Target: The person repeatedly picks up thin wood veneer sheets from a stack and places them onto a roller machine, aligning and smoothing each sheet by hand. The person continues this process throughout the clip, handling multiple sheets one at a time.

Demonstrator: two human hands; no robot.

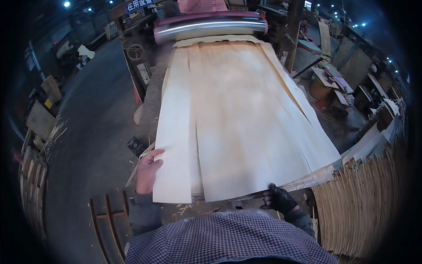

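Wide, thin wood veneer sheets (244,115) lie before me on a stack, running up to a shiny metal roller (211,29). My bare left hand (150,170) is at the left edge of a narrow veneer strip (173,132), its thumb and forefinger over the top face and the other fingers hidden. Slim gaps part this strip from the wide sheet beside it. At the near edge of the wide sheet is my right hand (280,198) in a dark glove, fingers curled at the edge; how firmly it grips cannot be told.
Tall stacked veneer (359,204) stands close on my right. A rusty metal frame (110,221) is low at the left. The machine's upright post with a handwheel (134,52) rises at the roller's left. A drum (306,54) and a cluttered table stand back right, a person beyond them.
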